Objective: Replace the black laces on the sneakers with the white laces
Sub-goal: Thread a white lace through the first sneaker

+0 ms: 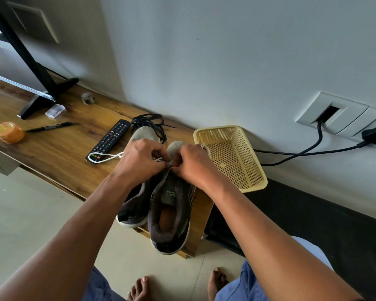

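black cord laces [149,122] lying off on the wooden desk [59,148] | left hand [139,161] and right hand [191,164] both pinching the white cord lace [105,157], threading the right grey mesh sneaker [172,213] | looks like most eyelets left

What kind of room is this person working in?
Probably a living room at home: a TV stand and remote control sit on a wooden shelf by a wall socket.

Soft, even daylight is filling the scene, neither dim nor harsh. Faint shadows are falling on the wall [226,61] beyond the hands. A pale sheen is showing on the wooden tabletop [59,146] left of the hands. Wide-angle distortion is bending lines toward the edges, and detail is softening slightly there.
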### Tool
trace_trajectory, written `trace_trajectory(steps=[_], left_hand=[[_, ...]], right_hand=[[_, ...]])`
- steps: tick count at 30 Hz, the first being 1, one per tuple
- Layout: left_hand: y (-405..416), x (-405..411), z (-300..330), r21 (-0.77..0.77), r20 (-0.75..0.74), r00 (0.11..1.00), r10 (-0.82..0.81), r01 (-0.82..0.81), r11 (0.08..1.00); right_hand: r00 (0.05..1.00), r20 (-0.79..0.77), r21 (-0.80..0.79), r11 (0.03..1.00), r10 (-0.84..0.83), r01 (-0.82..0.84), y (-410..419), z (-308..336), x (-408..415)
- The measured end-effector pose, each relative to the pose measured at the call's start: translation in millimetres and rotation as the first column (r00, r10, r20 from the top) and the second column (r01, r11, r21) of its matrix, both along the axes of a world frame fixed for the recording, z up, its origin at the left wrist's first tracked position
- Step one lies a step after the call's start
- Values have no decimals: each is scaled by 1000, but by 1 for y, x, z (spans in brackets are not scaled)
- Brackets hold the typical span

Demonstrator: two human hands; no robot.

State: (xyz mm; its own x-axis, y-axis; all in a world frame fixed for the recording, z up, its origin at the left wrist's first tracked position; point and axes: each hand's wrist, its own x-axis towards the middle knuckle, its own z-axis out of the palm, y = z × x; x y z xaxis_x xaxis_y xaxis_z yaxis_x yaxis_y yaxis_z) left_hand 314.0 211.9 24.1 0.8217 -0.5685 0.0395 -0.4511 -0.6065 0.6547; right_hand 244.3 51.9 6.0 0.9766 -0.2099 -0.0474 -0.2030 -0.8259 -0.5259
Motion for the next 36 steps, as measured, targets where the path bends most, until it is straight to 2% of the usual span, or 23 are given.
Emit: trace_trajectory(steps=[9, 20, 36], left_hand=[[-1, -2, 1, 10, 14, 1000, -8, 8, 1000], [-5, -3, -6, -24, -31, 995, 96, -96, 995], [-11, -5, -7, 104, -3, 995, 96, -95, 990]], right_hand=[[1000, -7, -10, 1000, 5, -5, -2, -1, 0], [999, 52, -15, 1000, 11, -10, 1, 0, -5], [993, 116, -108, 994, 35, -22, 7, -16, -4]])
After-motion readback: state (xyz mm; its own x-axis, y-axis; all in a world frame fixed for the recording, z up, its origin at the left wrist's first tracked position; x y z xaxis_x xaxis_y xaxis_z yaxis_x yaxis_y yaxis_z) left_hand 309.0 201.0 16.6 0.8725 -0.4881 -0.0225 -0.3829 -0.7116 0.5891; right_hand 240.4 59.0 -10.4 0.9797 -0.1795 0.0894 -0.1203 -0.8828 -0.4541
